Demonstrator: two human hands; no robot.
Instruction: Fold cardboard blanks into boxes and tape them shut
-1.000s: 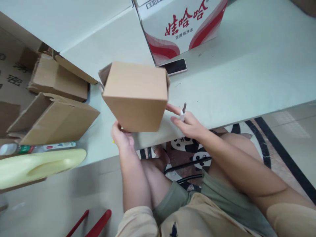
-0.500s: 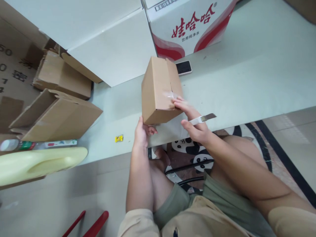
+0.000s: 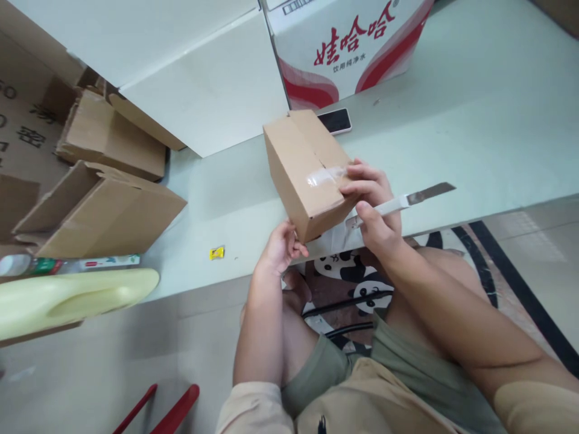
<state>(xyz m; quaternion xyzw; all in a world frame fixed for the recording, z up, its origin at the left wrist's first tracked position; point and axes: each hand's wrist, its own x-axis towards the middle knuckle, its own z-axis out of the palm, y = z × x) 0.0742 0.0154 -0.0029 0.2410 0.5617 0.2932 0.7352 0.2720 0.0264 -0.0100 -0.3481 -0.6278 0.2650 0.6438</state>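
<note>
A small brown cardboard box (image 3: 301, 157) stands tilted at the table's near edge, with a strip of clear tape (image 3: 322, 176) over the near end of its top seam. My left hand (image 3: 281, 246), fingers curled, grips the box's lower near corner. In my right hand (image 3: 377, 202) is a white utility knife (image 3: 392, 206), its blade pointing right, away from the box. The fingertips of that hand also press on the box's near right edge by the tape. The box's underside and far side are hidden.
Behind the box lie a phone (image 3: 335, 121) and a red-and-white water carton (image 3: 348, 54), beside a large white box (image 3: 212, 84). At left are an opened cardboard box (image 3: 113, 211), a bottle (image 3: 47, 265) and a pale yellow object (image 3: 90, 295). A yellow packet (image 3: 217, 252) lies nearer.
The box has turned, its near end swinging to the right, so the tape shows more fully. Both hands have shifted right with it, and the knife blade has moved right and up.
</note>
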